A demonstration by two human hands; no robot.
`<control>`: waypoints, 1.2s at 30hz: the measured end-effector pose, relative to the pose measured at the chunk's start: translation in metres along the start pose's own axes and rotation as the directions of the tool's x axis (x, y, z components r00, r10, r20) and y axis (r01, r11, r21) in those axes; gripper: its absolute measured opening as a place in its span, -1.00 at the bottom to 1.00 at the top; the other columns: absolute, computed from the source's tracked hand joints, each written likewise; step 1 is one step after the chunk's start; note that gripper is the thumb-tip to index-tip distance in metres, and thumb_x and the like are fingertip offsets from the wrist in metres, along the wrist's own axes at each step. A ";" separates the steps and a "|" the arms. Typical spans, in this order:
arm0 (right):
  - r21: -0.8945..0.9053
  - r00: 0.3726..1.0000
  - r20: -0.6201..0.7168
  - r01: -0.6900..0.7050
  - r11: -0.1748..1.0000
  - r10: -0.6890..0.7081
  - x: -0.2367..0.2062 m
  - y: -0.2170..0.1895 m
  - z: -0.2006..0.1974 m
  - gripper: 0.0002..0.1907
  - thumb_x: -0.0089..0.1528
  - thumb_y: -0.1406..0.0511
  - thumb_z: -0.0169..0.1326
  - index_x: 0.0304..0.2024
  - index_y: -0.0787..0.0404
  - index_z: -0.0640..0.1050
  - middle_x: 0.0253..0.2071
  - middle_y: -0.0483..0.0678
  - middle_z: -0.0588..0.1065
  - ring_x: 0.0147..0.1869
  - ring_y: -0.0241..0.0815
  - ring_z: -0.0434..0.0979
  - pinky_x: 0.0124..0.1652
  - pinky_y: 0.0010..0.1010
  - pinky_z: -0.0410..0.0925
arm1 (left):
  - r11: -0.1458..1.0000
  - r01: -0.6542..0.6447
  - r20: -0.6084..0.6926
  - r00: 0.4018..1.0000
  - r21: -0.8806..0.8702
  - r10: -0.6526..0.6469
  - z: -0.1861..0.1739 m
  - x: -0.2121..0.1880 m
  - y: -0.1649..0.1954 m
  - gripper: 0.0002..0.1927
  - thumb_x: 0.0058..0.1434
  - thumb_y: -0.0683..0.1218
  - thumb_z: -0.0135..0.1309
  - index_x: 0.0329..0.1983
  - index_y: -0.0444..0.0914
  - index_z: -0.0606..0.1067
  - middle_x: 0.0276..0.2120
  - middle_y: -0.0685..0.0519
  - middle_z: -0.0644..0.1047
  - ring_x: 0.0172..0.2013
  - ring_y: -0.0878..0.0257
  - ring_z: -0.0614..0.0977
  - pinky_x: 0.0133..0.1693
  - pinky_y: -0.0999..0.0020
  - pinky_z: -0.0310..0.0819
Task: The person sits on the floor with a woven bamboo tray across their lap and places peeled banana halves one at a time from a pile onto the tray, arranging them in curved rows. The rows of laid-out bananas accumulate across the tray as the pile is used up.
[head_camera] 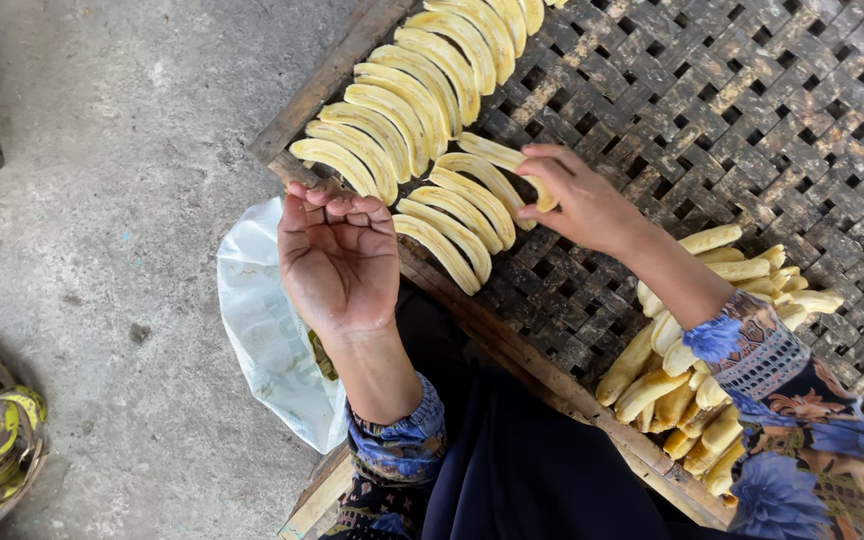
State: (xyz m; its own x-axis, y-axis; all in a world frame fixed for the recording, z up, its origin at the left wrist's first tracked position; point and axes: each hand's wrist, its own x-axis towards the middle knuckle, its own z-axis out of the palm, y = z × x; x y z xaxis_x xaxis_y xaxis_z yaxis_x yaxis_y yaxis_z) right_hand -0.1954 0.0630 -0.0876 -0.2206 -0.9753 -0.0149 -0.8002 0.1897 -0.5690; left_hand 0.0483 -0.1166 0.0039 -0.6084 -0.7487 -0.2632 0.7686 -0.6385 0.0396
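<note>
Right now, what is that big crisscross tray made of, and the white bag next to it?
The tray looks like woven bamboo or wood strips, dull brown and worn, in a wooden frame. The white bag seems thin plastic: it is crinkly and slightly shiny.

1. The banana slices (422, 110) are pale yellow.
2. The woven tray (752, 120) is dark brown, with a lattice pattern.
3. The sleeves (802, 400) are blue with an orange floral pattern.
4. The plastic bag (262, 320) is white.
5. The floor (102, 200) is grey.

Soft even daylight, faint shadows, no glare, sharp focus, slight edge distortion
</note>
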 end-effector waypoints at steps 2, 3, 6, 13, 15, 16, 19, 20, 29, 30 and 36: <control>0.020 0.998 0.052 0.034 0.999 -0.035 0.005 -0.005 -0.003 -0.31 0.23 0.03 0.21 0.26 0.25 0.35 0.41 0.20 0.20 0.37 0.18 0.37 0.19 -0.07 0.41 | 1.000 0.002 -0.008 1.000 -0.004 -0.002 0.001 0.000 0.000 -0.81 0.49 -0.09 -0.06 -0.14 -0.23 0.55 -0.25 0.11 0.58 -0.22 0.30 0.56 0.04 0.28 0.50; -0.016 0.995 0.053 0.081 0.997 -0.080 0.008 -0.007 -0.004 -0.28 0.21 -0.01 0.20 0.27 0.25 0.35 0.41 0.21 0.17 0.39 0.21 0.32 0.21 -0.05 0.36 | 1.000 0.002 -0.015 1.000 -0.005 -0.002 0.001 -0.001 0.001 -0.81 0.49 -0.10 -0.06 -0.13 -0.23 0.55 -0.24 0.11 0.58 -0.22 0.30 0.56 0.04 0.28 0.49; -0.109 0.992 0.042 0.120 0.987 -0.116 0.010 -0.014 -0.006 -0.29 0.25 -0.03 0.16 0.31 0.20 0.35 0.41 0.20 0.16 0.40 0.21 0.28 0.26 -0.03 0.28 | 1.000 0.007 -0.007 1.000 0.016 -0.007 0.003 -0.001 0.003 -0.81 0.49 -0.08 -0.05 -0.13 -0.22 0.56 -0.25 0.11 0.58 -0.21 0.30 0.56 0.03 0.28 0.49; 0.086 0.909 0.107 -0.411 0.907 0.402 0.003 -0.015 -0.001 -0.55 0.36 0.16 0.11 0.26 0.09 0.38 0.03 0.04 0.39 0.04 -0.07 0.55 0.01 -0.21 0.49 | 1.000 0.023 0.021 1.000 0.016 -0.023 -0.001 -0.002 0.004 -0.80 0.51 -0.07 -0.05 -0.12 -0.21 0.56 -0.23 0.11 0.60 -0.20 0.30 0.58 0.06 0.28 0.50; 0.164 0.934 0.056 -0.358 0.919 0.354 0.008 -0.018 0.002 -0.59 0.36 0.19 0.11 0.23 0.11 0.39 0.01 0.05 0.41 0.00 -0.10 0.59 -0.06 -0.23 0.52 | 0.999 0.026 0.028 0.999 0.026 -0.026 -0.003 -0.001 0.004 -0.80 0.52 -0.07 -0.05 -0.12 -0.21 0.57 -0.22 0.10 0.60 -0.19 0.30 0.58 0.06 0.28 0.49; 0.145 0.951 0.029 -0.309 0.940 0.308 0.011 -0.020 0.003 -0.60 0.38 0.20 0.11 0.22 0.13 0.39 0.01 0.08 0.41 0.01 -0.09 0.58 -0.07 -0.21 0.51 | 0.999 0.030 0.025 0.999 0.023 -0.031 -0.003 -0.001 0.004 -0.80 0.51 -0.07 -0.05 -0.12 -0.21 0.57 -0.22 0.10 0.60 -0.19 0.30 0.58 0.06 0.29 0.49; 0.156 0.956 0.043 -0.295 0.943 0.292 0.015 -0.031 -0.006 -0.52 0.37 0.20 0.10 0.28 0.17 0.33 0.06 0.15 0.39 0.05 -0.04 0.54 -0.07 -0.21 0.54 | 0.999 0.048 0.009 0.999 0.016 -0.048 -0.005 0.000 0.007 -0.79 0.51 -0.06 -0.04 -0.11 -0.21 0.58 -0.22 0.10 0.61 -0.19 0.29 0.59 0.06 0.29 0.48; 0.176 0.950 0.059 -0.312 0.934 0.307 0.014 -0.034 -0.014 -0.48 0.35 0.20 0.10 0.31 0.19 0.31 0.08 0.17 0.38 0.06 -0.03 0.52 -0.07 -0.22 0.55 | 0.998 0.056 0.004 0.998 0.016 -0.056 -0.005 0.000 0.009 -0.79 0.51 -0.06 -0.04 -0.11 -0.21 0.58 -0.22 0.10 0.61 -0.19 0.29 0.59 0.06 0.29 0.48; -0.089 0.936 0.195 -0.281 0.956 0.293 -0.127 0.004 -0.145 -0.52 0.26 0.25 0.10 0.24 0.08 0.42 0.02 0.02 0.51 -0.01 -0.12 0.57 -0.05 -0.26 0.56 | 0.992 0.074 0.027 0.997 0.099 -0.077 -0.011 0.007 0.019 -0.78 0.54 -0.06 -0.06 -0.10 -0.20 0.58 -0.19 0.11 0.62 -0.17 0.30 0.59 0.04 0.33 0.47; -0.161 0.877 0.304 -0.338 0.927 0.373 -0.140 0.004 -0.132 -0.53 0.26 0.18 0.11 0.23 0.02 0.45 0.04 -0.04 0.52 0.10 -0.15 0.53 0.11 -0.19 0.48 | 0.991 0.075 0.029 0.997 0.107 -0.078 -0.012 0.006 0.019 -0.78 0.54 -0.05 -0.06 -0.10 -0.20 0.58 -0.19 0.11 0.62 -0.17 0.30 0.59 0.02 0.34 0.47; -0.397 0.753 0.408 -0.363 0.843 0.517 -0.176 0.003 -0.074 -0.18 0.08 -0.13 0.19 0.38 -0.15 0.38 0.31 0.01 0.28 0.37 0.03 0.14 0.32 0.18 0.04 | 0.988 0.076 0.016 0.997 0.131 -0.079 -0.015 0.008 0.013 -0.77 0.54 -0.05 -0.06 -0.10 -0.20 0.58 -0.21 0.10 0.61 -0.20 0.30 0.59 0.00 0.35 0.48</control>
State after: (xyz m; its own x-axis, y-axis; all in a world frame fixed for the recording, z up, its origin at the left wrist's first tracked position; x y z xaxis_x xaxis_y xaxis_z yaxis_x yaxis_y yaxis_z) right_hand -0.2005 0.2436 -0.0256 -0.3519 -0.6822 -0.6409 -0.8158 0.5592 -0.1474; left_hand 0.0558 -0.1284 -0.0122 -0.6702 -0.6988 -0.2498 0.6875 -0.7114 0.1457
